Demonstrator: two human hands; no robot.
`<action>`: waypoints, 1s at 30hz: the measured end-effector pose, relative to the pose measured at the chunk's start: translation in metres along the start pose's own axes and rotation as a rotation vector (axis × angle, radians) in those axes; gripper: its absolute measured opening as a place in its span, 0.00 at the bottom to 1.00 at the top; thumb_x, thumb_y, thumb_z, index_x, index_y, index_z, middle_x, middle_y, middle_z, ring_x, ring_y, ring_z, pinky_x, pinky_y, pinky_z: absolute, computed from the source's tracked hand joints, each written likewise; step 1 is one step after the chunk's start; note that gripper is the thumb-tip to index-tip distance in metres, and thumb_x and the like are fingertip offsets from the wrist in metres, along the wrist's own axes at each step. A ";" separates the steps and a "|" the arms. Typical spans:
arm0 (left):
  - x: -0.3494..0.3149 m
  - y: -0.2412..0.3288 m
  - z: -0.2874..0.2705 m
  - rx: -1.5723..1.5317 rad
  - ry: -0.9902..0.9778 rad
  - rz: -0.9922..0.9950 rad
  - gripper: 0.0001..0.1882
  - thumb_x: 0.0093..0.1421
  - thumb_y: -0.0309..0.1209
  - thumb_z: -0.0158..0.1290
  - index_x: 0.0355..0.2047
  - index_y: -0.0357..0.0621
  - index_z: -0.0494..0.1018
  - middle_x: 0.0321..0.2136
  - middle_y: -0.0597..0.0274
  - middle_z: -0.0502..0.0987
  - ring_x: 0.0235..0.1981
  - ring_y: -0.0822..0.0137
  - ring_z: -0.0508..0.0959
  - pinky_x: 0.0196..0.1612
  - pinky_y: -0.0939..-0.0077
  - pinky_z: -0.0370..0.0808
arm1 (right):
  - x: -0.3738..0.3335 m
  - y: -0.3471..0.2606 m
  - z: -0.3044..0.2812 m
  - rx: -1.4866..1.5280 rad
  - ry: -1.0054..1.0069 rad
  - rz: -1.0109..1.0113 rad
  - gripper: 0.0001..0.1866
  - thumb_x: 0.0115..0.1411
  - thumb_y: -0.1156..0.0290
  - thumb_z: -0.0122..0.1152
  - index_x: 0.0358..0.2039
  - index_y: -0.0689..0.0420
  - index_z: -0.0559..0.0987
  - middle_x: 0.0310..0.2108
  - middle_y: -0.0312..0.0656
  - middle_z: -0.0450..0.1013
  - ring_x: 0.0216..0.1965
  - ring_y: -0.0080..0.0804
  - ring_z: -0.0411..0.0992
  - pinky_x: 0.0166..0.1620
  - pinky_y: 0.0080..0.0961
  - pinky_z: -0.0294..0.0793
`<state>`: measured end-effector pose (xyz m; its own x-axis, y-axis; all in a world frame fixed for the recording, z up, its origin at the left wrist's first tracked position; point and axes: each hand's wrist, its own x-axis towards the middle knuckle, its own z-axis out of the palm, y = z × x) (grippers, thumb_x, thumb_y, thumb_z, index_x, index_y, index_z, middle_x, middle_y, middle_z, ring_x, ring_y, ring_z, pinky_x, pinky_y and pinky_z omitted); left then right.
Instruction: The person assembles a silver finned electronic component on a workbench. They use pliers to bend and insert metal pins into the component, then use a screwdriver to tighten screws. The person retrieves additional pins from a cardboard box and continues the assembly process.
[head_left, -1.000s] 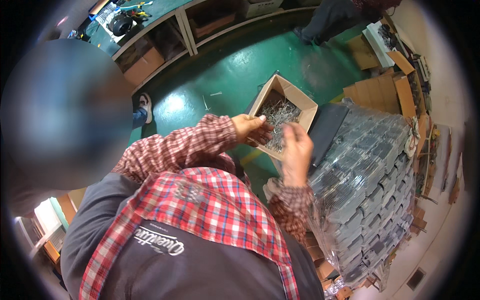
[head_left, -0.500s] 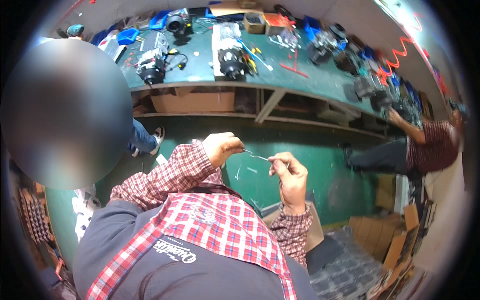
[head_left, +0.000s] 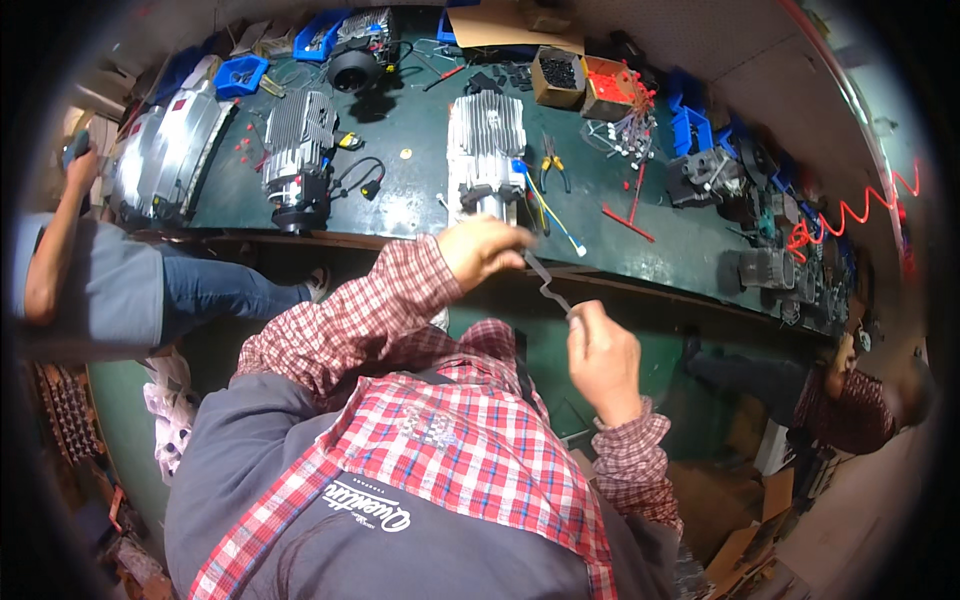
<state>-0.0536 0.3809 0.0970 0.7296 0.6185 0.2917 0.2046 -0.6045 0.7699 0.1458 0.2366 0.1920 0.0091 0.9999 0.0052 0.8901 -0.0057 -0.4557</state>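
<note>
A thin grey bent metal strip [head_left: 546,284] with a step in its middle stretches between my two hands, just off the bench's front edge. My left hand [head_left: 484,250], slightly blurred, has its fingertips closed at the strip's upper end. Lower and to the right, my right hand [head_left: 606,362] pinches the other end between thumb and fingers. Beyond my left hand lies a finned silver motor unit [head_left: 487,130] on the bench; the hand hides part of its near end. Right of this unit are a blue-headed cable tie [head_left: 545,215] and yellow-and-black pliers [head_left: 552,165].
The green bench [head_left: 400,190] carries another finned motor [head_left: 300,140], a red T-handle tool [head_left: 630,215], a box of black parts [head_left: 558,75] and blue bins [head_left: 240,75]. A person [head_left: 90,270] stands at the left, another person [head_left: 850,400] at the right. A red coiled hose [head_left: 850,215] hangs right.
I have come closer to the bench, and my view has tipped up toward it. Both hands, still on the strip, are now nearer the middle motor unit. The person at left reaches over the bench.
</note>
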 end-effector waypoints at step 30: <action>0.146 -0.256 -0.042 -0.565 0.259 -0.644 0.43 0.54 0.26 0.63 0.64 0.35 0.49 0.49 0.56 0.76 0.56 0.63 0.71 0.65 0.67 0.61 | 0.427 0.070 0.065 0.017 -0.503 -0.136 0.07 0.47 0.74 0.59 0.26 0.64 0.81 0.25 0.59 0.76 0.31 0.54 0.79 0.37 0.44 0.78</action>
<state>-0.0266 0.6469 -0.0339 0.3999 0.8881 -0.2269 0.1215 0.1939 0.9735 0.1818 0.6641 0.1045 -0.3296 0.8723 -0.3613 0.8607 0.1204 -0.4946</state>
